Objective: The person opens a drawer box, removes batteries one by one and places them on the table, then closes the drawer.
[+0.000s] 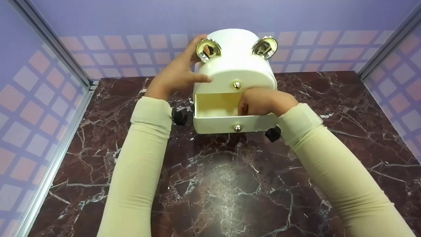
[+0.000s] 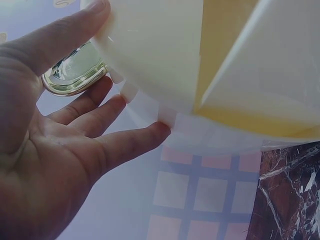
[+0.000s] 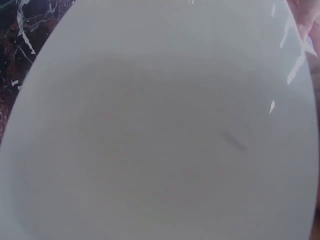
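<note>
A white two-drawer box [image 1: 235, 64] with gold ear-shaped trims [image 1: 265, 47] and round gold knobs [image 1: 236, 85] stands by the back wall. Its lower drawer [image 1: 215, 125] is pulled out, showing a pale yellow inside. My left hand [image 1: 179, 70] holds the box's left side, thumb on the front face. In the left wrist view, that hand [image 2: 60, 125] has its fingertips on the curved white side. My right hand [image 1: 263, 101] reaches down into the drawer's right half with bent fingers; its fingertips are hidden, so I cannot tell whether they hold anything. White plastic [image 3: 165, 140] fills the right wrist view.
The box is on a dark red marbled tabletop [image 1: 223, 184]. A lilac wall [image 1: 138, 19] with pink and white squares rises close behind it. Metal-edged side panels [image 1: 36, 138] border the table. Black wrist cameras [image 1: 180, 116] sit below my cuffs.
</note>
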Tool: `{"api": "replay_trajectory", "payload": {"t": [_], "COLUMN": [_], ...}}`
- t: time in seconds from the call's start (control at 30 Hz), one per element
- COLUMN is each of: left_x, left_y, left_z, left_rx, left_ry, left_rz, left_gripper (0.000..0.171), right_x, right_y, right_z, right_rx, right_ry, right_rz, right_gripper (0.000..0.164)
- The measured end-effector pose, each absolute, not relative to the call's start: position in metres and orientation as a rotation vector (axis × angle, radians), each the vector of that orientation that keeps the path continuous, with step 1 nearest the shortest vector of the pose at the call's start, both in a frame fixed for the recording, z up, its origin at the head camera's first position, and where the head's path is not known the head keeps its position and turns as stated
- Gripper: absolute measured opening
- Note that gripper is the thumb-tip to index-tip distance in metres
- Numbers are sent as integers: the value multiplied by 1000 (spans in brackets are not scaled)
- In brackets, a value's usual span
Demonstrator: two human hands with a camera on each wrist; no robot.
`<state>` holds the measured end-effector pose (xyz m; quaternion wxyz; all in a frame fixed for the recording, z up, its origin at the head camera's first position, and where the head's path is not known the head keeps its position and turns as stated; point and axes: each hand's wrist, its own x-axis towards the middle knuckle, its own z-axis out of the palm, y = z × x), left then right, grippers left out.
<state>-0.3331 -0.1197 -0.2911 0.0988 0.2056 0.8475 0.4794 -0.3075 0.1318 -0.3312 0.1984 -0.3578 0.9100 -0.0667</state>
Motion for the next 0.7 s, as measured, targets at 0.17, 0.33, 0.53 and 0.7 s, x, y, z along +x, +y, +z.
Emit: {"api": "replay_trajectory", "payload": {"t": [0.17, 0.33, 0.53, 0.7], "left_x": [-336, -330, -319, -315], "left_y": [-120, -119, -116, -116], "left_z": [-294, -289, -279, -276], "left_rx": [596, 590, 577, 561], "left_ry": [2505, 2517, 2524, 2532], "left_rz": [1421, 1399, 1375, 1350], "left_gripper": [112, 112, 110, 110], "right_x": [-306, -304, -304, -302], "right_y": [131, 133, 137, 140], "right_z": [-330, -332, -334, -333], "right_rx": [-985, -962, -962, -1034], "right_ry": [2574, 2587, 2600, 2572], "right_rz": [-148, -208, -322, -329], "right_gripper": [18, 9, 9, 9]}}
